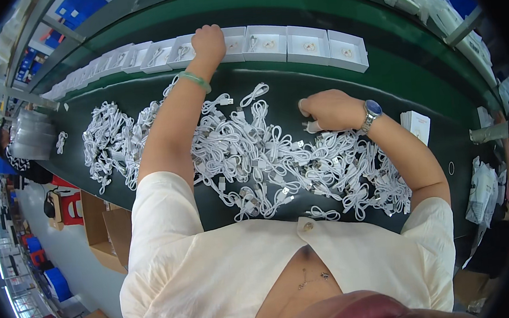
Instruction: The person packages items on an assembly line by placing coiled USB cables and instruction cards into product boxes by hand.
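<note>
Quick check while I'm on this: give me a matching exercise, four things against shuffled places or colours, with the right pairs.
Column one:
1. Left hand
2. Right hand
3. Bracelet
4. Watch face

Column two:
A. Blue
B. At the row of white boxes
C. Pale green
D. By the far edge of the cable heap

Pairs: 1-B, 2-D, 3-C, 4-A

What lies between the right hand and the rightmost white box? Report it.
Head view: dark tabletop nearest the right hand, then green surface up to the rightmost white box.
</note>
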Action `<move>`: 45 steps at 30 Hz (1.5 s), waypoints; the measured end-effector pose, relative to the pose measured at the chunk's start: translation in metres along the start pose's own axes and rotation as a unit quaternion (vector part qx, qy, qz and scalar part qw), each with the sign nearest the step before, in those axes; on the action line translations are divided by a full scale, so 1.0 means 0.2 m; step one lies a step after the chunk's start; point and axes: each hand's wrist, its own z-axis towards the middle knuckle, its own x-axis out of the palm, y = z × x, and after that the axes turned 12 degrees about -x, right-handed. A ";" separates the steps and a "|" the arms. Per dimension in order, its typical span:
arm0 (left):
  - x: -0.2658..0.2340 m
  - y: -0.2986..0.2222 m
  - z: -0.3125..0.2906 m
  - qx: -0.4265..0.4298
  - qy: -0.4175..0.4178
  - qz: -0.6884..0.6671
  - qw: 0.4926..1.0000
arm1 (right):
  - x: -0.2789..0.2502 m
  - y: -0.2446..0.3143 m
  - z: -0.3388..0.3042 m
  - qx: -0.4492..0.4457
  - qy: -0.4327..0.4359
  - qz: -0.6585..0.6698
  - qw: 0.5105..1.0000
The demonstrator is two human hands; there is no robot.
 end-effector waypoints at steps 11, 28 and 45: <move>-0.38 -0.06 -0.42 0.140 0.288 -0.194 0.927 | -0.15 -0.37 0.00 0.088 -0.328 0.349 0.874; -0.34 -0.47 -0.18 0.109 0.144 -0.249 0.951 | -0.12 -0.88 0.21 0.265 -0.332 0.197 0.884; -0.33 -0.59 -0.30 0.221 0.019 -0.170 0.960 | 0.05 -0.28 -0.99 0.347 -0.448 -0.140 0.812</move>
